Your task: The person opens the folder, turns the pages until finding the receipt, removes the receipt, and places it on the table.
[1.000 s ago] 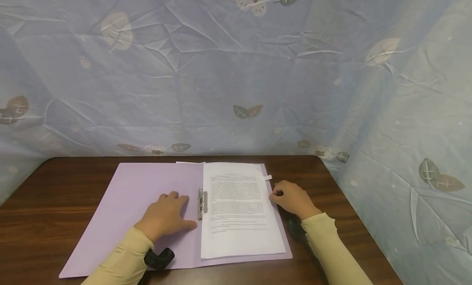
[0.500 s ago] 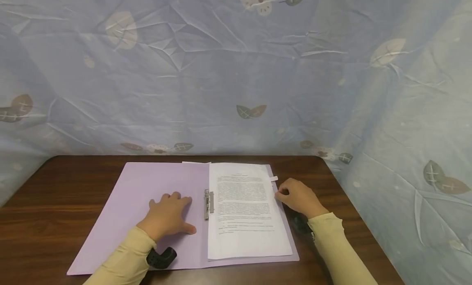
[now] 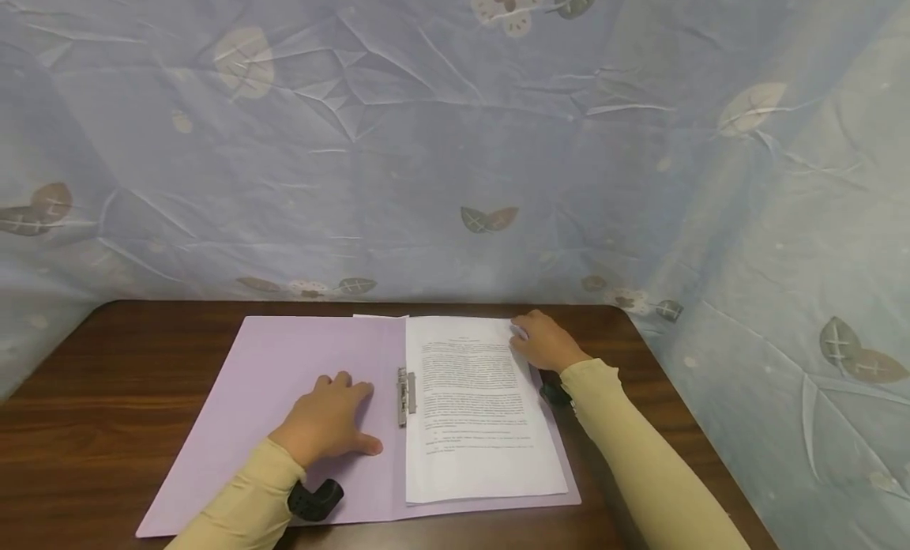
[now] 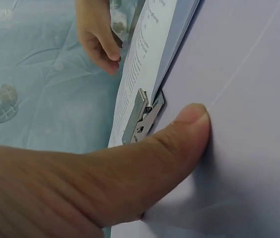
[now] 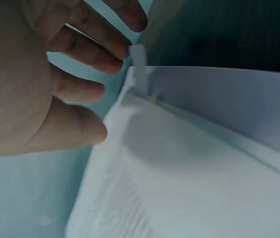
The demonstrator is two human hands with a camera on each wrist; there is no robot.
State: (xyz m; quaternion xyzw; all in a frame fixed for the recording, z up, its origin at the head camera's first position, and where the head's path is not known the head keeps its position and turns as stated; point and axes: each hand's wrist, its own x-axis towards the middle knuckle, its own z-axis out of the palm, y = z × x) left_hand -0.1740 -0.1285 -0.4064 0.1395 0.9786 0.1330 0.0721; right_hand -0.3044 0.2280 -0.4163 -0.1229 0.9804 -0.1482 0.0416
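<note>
An open lilac folder (image 3: 284,348) lies flat, with a stack of printed paper sheets (image 3: 486,472) on its right side. A metal clip (image 3: 403,398) sits along the fold at the stack's left edge. My left hand (image 3: 329,418) rests with spread fingers on the left cover, its thumb pointing toward the clip. Up at the stack's top right corner, my right hand (image 3: 546,341) has its thumb and fingers apart. In the right wrist view a narrow white tab (image 5: 139,69) juts past the sheets, right by the fingertips of that hand.
The folder lies on a dark wood table (image 3: 92,423). A bluish sheet with leaf prints (image 3: 426,139) hangs behind it and along the right. A white paper edge (image 3: 377,316) peeks out behind the folder's top.
My right hand has moved up along the stack's right edge to the top corner, and its fingers have spread. The left hand has stayed on the cover. The view has shifted slightly.
</note>
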